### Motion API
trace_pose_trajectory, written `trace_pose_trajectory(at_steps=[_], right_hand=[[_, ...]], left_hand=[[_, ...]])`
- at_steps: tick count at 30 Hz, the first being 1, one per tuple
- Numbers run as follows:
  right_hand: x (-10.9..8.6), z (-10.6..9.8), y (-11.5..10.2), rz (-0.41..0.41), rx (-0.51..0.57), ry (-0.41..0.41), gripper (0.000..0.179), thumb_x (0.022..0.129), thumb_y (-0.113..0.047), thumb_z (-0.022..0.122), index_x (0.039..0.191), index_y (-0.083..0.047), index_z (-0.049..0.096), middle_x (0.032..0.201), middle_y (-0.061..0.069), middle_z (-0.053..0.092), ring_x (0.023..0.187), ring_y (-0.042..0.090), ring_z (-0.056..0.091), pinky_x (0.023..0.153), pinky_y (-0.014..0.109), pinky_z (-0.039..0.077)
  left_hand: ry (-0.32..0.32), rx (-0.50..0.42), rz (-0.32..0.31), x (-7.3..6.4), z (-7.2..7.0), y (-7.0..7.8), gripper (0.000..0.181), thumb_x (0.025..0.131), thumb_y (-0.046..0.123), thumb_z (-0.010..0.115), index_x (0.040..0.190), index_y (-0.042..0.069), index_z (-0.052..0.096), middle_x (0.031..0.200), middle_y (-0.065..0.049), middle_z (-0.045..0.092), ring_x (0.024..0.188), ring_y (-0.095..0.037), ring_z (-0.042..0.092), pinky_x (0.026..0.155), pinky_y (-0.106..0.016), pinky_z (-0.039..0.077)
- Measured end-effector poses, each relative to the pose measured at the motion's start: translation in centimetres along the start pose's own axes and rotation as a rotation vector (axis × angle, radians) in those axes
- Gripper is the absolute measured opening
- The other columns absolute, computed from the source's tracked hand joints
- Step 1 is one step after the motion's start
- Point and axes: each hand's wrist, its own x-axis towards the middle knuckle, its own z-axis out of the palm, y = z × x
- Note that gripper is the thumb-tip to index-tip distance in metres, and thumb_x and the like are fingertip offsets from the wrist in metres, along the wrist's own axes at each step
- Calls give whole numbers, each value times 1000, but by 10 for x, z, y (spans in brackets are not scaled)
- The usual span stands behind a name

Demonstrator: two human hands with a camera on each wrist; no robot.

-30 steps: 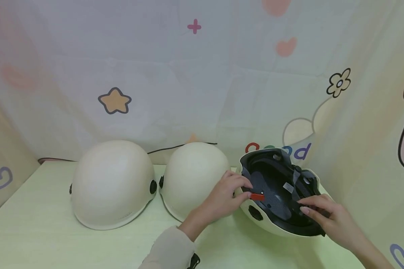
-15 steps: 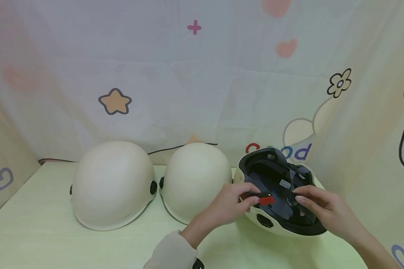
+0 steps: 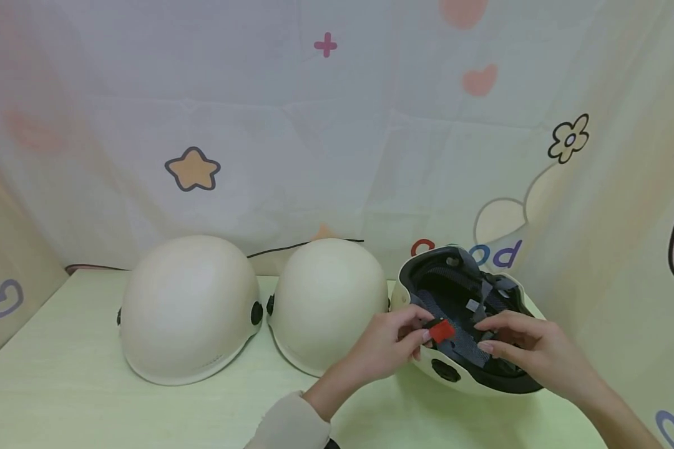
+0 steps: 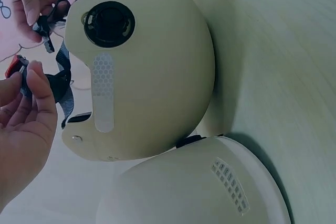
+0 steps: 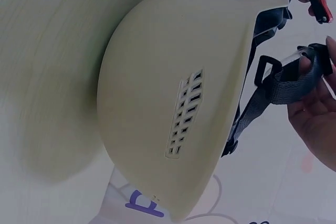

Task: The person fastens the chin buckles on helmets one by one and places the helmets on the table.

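A cream helmet point(image 3: 474, 381) lies upside down at the right of the table, its dark padded inside facing up. Over its near left rim my left hand point(image 3: 383, 344) pinches a black strap buckle with a red tab point(image 3: 442, 331) between thumb and fingers. Opposite it, my right hand point(image 3: 533, 349) holds the other chin strap end; in the right wrist view the grey webbing point(image 5: 289, 86) loops by its fingers, with a black plastic clip point(image 5: 318, 56) at the tip. A small gap separates the two strap ends. Both straps run down to the helmet's edge.
Two more cream helmets, a larger one point(image 3: 191, 312) at the left and another point(image 3: 328, 299) in the middle, stand dome up on the pale green table point(image 3: 90, 399). The middle one sits close beside the overturned helmet. A patterned curtain point(image 3: 258, 125) hangs behind.
Both hands have drawn closer together over the helmet, the left moving right and the right moving left. The red tab has turned to face the head camera more. The overturned helmet has shifted slightly.
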Motion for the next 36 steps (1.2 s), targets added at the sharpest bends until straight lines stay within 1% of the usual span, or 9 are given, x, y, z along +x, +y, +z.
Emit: trace_pose_trajectory(at_steps=[4, 7, 12, 15, 18, 22, 26, 32, 36], right_hand=[[0, 1, -2, 23, -38, 17, 31, 71, 3, 74, 97, -9, 65, 84, -7, 60, 65, 7, 51, 52, 19, 43], [1, 2, -2, 10, -16, 26, 32, 70, 5, 74, 98, -8, 65, 85, -7, 60, 65, 7, 51, 54, 18, 44], [3, 3, -3, -4, 48, 44, 37, 69, 11, 72, 102, 0, 60, 92, -6, 60, 72, 6, 57, 63, 14, 48], [3, 3, -2, -6, 81, 47, 37, 69, 14, 70, 102, 1, 57, 92, -6, 60, 73, 6, 59, 61, 16, 49], [4, 3, -2, -24, 97, 45, 37, 69, 16, 69, 101, 0, 59, 90, -5, 60, 71, 6, 59, 59, 17, 49], [5, 2, -3, -50, 136, 29, 39, 69, 17, 69, 102, -2, 61, 90, -4, 60, 70, 7, 60, 59, 17, 50], [8, 1, -4, -65, 179, 3, 40, 69, 17, 68, 103, -2, 61, 92, -3, 61, 73, 8, 61, 60, 19, 51], [11, 1, -4, -59, 250, -45, 38, 72, 17, 66, 105, -1, 60, 93, -1, 61, 73, 11, 62, 60, 21, 51], [11, 1, -2, -71, 298, -49, 39, 71, 19, 65, 105, 0, 60, 93, 0, 61, 72, 11, 61, 60, 20, 51]], left_hand=[[3, 14, 9, 2, 0, -2, 15, 92, 0, 51, 104, 2, 60, 79, -7, 62, 57, -5, 51, 52, -16, 42], [6, 32, 6, 4, -1, -2, 17, 92, -1, 49, 105, 2, 61, 80, -9, 61, 59, -5, 51, 51, -16, 40], [11, 68, -9, 7, -2, -1, 20, 92, 0, 50, 106, 3, 63, 75, -12, 59, 60, -10, 52, 48, -16, 36], [9, 78, -12, 8, -2, -1, 20, 92, 1, 50, 107, 4, 63, 73, -10, 59, 62, -16, 54, 48, -16, 36], [3, 73, -14, 8, -2, -2, 21, 93, 1, 50, 109, 5, 63, 75, -9, 59, 63, -15, 54, 49, -17, 37], [-3, 69, -17, 8, -3, -4, 22, 93, 1, 49, 111, 8, 61, 78, -9, 59, 64, -16, 54, 50, -17, 38], [-3, 63, -15, 8, -3, -4, 21, 93, -1, 49, 110, 8, 58, 79, -10, 58, 67, -21, 54, 54, -18, 39], [1, 40, -19, 8, -2, -5, 20, 92, -2, 49, 108, 7, 57, 81, -12, 59, 69, -22, 53, 56, -17, 39], [3, 10, -8, 8, -2, -9, 20, 93, -1, 48, 108, 6, 57, 84, -9, 59, 68, -17, 53, 55, -17, 41]])
